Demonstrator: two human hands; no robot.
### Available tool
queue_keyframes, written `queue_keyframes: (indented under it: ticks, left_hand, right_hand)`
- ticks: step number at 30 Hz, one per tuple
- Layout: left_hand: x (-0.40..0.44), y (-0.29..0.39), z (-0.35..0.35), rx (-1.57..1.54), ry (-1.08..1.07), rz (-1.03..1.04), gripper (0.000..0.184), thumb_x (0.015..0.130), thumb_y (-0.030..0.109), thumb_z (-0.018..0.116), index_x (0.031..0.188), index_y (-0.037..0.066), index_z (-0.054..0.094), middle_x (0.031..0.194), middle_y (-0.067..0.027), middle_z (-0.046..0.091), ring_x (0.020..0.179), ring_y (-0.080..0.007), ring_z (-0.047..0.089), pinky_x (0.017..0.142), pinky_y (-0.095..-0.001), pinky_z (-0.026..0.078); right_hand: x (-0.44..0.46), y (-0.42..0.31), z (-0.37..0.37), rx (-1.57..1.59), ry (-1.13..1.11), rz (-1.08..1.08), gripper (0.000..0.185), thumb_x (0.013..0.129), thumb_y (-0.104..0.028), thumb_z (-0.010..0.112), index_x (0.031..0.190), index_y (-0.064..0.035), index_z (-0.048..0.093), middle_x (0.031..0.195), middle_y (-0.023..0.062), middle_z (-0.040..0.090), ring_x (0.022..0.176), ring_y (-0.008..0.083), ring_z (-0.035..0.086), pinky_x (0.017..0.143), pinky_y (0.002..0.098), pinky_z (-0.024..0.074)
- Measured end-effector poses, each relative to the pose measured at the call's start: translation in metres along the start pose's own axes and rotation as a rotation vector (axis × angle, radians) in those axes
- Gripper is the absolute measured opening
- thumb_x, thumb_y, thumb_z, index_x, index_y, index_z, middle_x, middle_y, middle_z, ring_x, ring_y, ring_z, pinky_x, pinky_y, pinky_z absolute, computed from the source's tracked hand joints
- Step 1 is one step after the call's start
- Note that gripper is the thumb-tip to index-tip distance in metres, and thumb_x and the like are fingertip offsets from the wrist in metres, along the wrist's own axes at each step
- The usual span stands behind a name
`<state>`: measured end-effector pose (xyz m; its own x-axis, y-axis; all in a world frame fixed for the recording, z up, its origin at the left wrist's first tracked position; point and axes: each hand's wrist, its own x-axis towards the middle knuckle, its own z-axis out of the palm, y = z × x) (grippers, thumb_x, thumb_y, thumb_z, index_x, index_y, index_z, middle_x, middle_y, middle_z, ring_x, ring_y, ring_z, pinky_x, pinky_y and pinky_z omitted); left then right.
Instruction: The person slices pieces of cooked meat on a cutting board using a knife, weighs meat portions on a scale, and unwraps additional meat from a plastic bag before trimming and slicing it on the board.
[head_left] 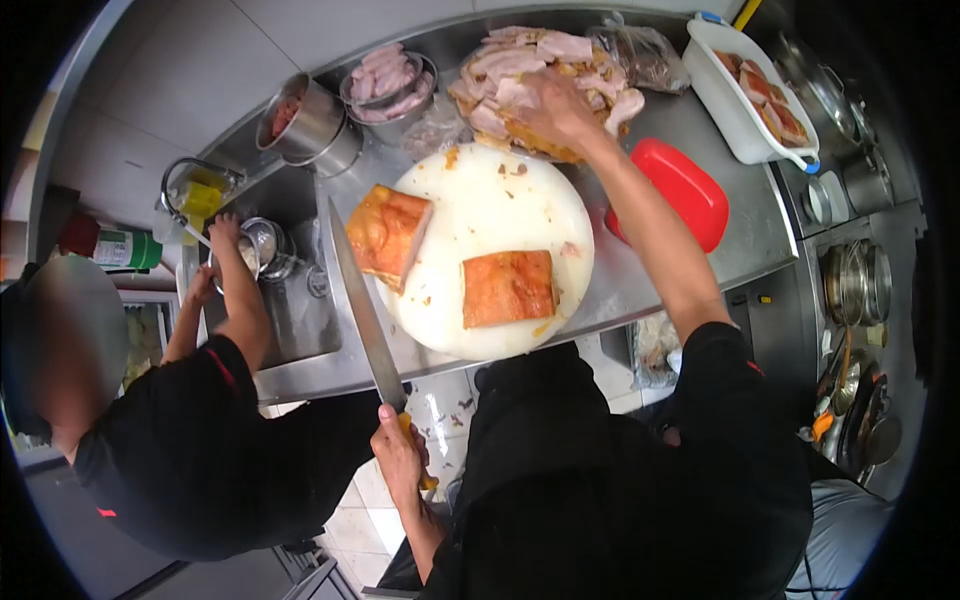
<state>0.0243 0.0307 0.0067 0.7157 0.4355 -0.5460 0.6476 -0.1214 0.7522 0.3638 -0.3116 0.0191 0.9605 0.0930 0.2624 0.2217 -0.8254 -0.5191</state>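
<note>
My left hand [398,455] is closed around the yellow handle of a long knife [366,318], whose blade points up and away along the left side of the round white cutting board [500,215]. Two browned slabs of meat [508,288] lie on the board, one near its front edge and one at its left edge. Beyond the board, my right hand [560,108] reaches onto a big heap of sliced meat [510,75]. Its fingers are partly hard to make out against the pieces, so I cannot tell whether it grips any.
A co-worker [200,430] stands at the sink [300,320] on the left, hands over a bowl. Metal containers [330,140] stand behind the board. A red tray [680,195] and a white tub with meat [735,125] are to the right.
</note>
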Motion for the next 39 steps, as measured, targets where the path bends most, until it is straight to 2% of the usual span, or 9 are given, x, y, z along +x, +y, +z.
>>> queue_keyframes:
  ticks: [2,6,9,15,19,23,25,30,39]
  left_hand:
    - [-0.003,-0.004,0.001,0.043,-0.007,0.011,0.068,0.102,0.062,0.039,0.065,0.005,0.047,0.051,-0.0001,0.043,0.041,-0.0098,0.042,0.038,-0.0273,0.031]
    - [-0.005,-0.011,0.003,0.098,-0.032,0.018,0.066,0.103,0.059,0.04,0.063,0.006,0.045,0.052,0.0003,0.042,0.042,-0.0093,0.042,0.038,-0.0282,0.031]
    - [-0.001,-0.017,0.003,0.095,-0.088,-0.001,0.064,0.102,0.06,0.041,0.066,0.007,0.044,0.053,0.0006,0.042,0.042,-0.0089,0.04,0.038,-0.0277,0.03]
    - [0.005,-0.018,-0.006,0.076,-0.109,0.058,0.061,0.101,0.06,0.044,0.072,0.007,0.046,0.056,0.0007,0.044,0.042,-0.0077,0.04,0.037,-0.0254,0.028]
    - [0.007,-0.017,-0.015,0.099,-0.091,0.102,0.063,0.102,0.06,0.042,0.067,0.007,0.045,0.054,0.0006,0.042,0.042,-0.0086,0.039,0.038,-0.027,0.028]
    - [0.006,-0.022,-0.023,0.12,-0.061,0.064,0.064,0.102,0.058,0.043,0.063,0.007,0.045,0.053,0.0023,0.04,0.046,-0.0078,0.038,0.042,-0.0287,0.029]
    - [0.01,-0.034,-0.023,0.08,-0.046,0.097,0.063,0.102,0.056,0.045,0.064,0.006,0.047,0.055,0.0031,0.04,0.047,-0.0076,0.038,0.043,-0.0287,0.029]
    - [0.003,-0.041,-0.021,0.041,-0.113,0.047,0.063,0.104,0.053,0.045,0.066,0.002,0.051,0.055,0.0019,0.04,0.05,-0.0079,0.04,0.045,-0.0288,0.032]
    - [-0.004,-0.067,-0.011,0.171,-0.125,0.034,0.064,0.104,0.049,0.044,0.076,-0.006,0.06,0.06,-0.0123,0.053,0.058,-0.021,0.05,0.058,-0.0389,0.042]
  right_hand:
    - [-0.013,-0.005,-0.008,-0.145,0.0,-0.144,0.069,0.073,-0.031,0.084,0.13,-0.0002,0.059,0.125,0.0232,0.061,0.125,0.0417,0.052,0.109,0.0463,0.0394]
    - [-0.126,-0.044,0.028,0.105,-0.686,-0.25,0.121,0.045,-0.042,0.095,0.147,-0.009,0.04,0.149,0.0236,0.037,0.142,0.0427,0.031,0.117,0.0498,0.0274]
    - [-0.174,-0.05,0.07,-0.097,-0.611,-0.29,0.1,0.057,-0.042,0.088,0.143,-0.0143,0.045,0.124,0.0226,0.049,0.115,0.0409,0.049,0.096,0.0565,0.0385]
    - [-0.194,-0.099,0.085,0.03,-0.063,0.343,0.098,0.067,-0.045,0.081,0.143,-0.0026,0.037,0.115,0.0244,0.049,0.103,0.0408,0.051,0.088,0.0541,0.0415]
    - [-0.204,-0.113,0.061,0.329,-0.467,0.371,0.098,0.069,-0.05,0.081,0.142,0.0,0.039,0.117,0.0248,0.052,0.107,0.0427,0.054,0.092,0.0531,0.043]
    - [-0.167,-0.086,0.079,-0.155,-0.234,-0.239,0.093,0.06,-0.036,0.087,0.139,-0.008,0.049,0.147,0.0235,0.038,0.139,0.0404,0.033,0.109,0.0593,0.0294]
    - [-0.133,-0.083,0.073,-0.242,-0.483,-0.461,0.091,0.057,-0.029,0.085,0.139,-0.0122,0.05,0.154,0.0206,0.03,0.147,0.0382,0.021,0.117,0.0621,0.0188]
    - [-0.094,-0.08,0.1,-0.314,-0.774,-0.798,0.099,0.045,-0.027,0.086,0.136,-0.0128,0.049,0.128,0.0144,0.049,0.127,0.033,0.044,0.108,0.059,0.029]
    - [-0.134,-0.115,0.082,-0.116,-0.781,-0.077,0.095,0.051,-0.039,0.086,0.129,0.0011,0.049,0.112,0.0196,0.057,0.111,0.0366,0.053,0.097,0.0424,0.0428]
